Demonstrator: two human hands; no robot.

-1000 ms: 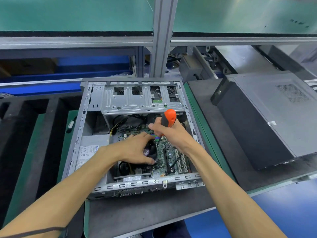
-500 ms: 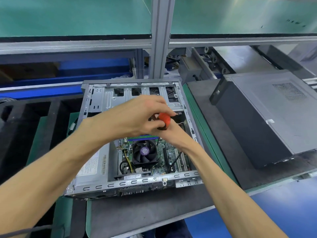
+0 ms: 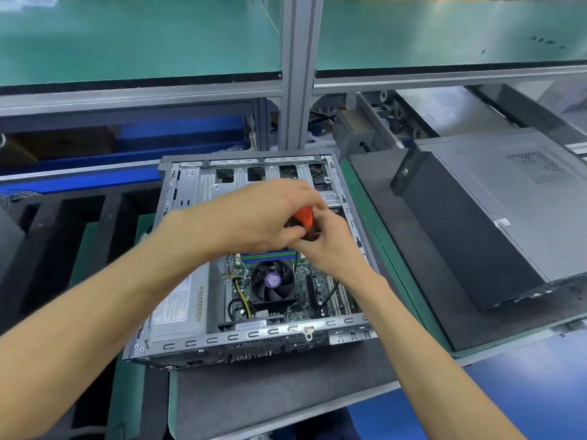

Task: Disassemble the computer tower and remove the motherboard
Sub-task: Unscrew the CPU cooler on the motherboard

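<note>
Now: both hands on the screwdriver over the open tower

Leftmost I see black foam slots (image 3: 63, 236). Next, the computer tower (image 3: 178, 312) lies open on the grey mat (image 3: 270, 395), motherboard (image 3: 305, 300) and fan (image 3: 272, 281) inside. My left hand (image 3: 254, 217) curls over the orange screwdriver (image 3: 303, 219); my right hand (image 3: 327, 249) grips it from below (shaft pointing down). Rightmost sits a closed tower (image 3: 495, 211).

Green-topped shelf (image 3: 139, 36) on grey aluminium post (image 3: 300, 71) (blue floor (image 3: 540, 392) below).
</note>
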